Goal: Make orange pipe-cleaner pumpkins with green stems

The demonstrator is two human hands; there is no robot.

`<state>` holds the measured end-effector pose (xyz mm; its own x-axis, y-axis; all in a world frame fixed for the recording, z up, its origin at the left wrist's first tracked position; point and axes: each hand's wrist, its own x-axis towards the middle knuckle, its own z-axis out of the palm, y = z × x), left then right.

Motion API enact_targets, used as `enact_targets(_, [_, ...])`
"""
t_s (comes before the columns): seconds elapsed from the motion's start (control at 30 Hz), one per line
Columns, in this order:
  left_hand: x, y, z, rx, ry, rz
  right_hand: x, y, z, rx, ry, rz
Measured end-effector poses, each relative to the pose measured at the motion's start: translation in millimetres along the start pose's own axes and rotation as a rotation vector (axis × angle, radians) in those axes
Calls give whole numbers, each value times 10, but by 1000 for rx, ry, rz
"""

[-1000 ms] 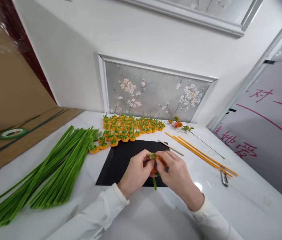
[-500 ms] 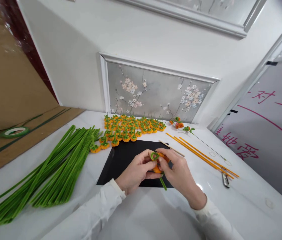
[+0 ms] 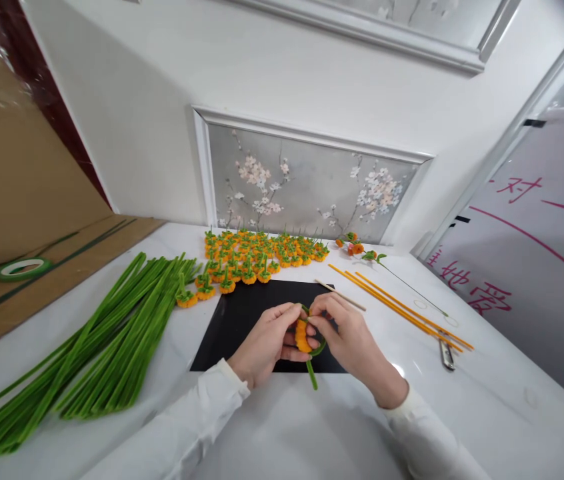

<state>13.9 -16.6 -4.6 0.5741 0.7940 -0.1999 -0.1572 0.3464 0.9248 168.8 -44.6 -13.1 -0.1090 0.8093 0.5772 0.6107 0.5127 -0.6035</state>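
Between my two hands, above the black mat [image 3: 242,327], is an orange pipe-cleaner flower [image 3: 303,336]. My left hand [image 3: 267,343] is closed on it from the left, fingers behind and below the orange part. A green pipe cleaner [image 3: 312,375] curves around the flower's right side, its end hanging below my fingers. My right hand [image 3: 349,340] pinches at the top of the flower, by the green strip; the exact spot under its fingertips is hidden.
Green pipe cleaners [image 3: 112,347] lie in a bundle at left. Rows of finished orange flowers [image 3: 257,257] stand at the back. Orange pipe cleaners [image 3: 402,310], a wooden stick [image 3: 342,295], nail clippers [image 3: 446,353] and a wire stem [image 3: 412,288] lie right. Green tape [image 3: 25,269] sits on cardboard.
The flower has turned between my hands, so its orange side now shows. The green loop seen on top has gone from view, and the green strip bends around the right side.
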Motion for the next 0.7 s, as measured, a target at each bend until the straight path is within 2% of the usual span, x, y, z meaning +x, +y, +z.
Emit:
enact_targets(0.2, [8, -21, 12, 105, 29, -29, -14, 26, 28, -64, -13, 15])
enact_targets(0.37, [-1, -28, 25, 216, -20, 11, 6, 59, 14, -114, 125, 36])
enact_targets(0.5, [20, 1, -23, 30, -4, 153, 5, 56, -13, -10, 244, 142])
enact_targets(0.57, [39, 24, -64, -111, 32, 216, -15, 42, -12, 105, 130, 235])
enact_targets(0.63, [57, 38, -102, -191, 61, 258, -38, 20, 3, 215, -93, 311])
enact_targets(0.7, [67, 36, -126, -218, 58, 272, -50, -3, 22, 237, -233, 324])
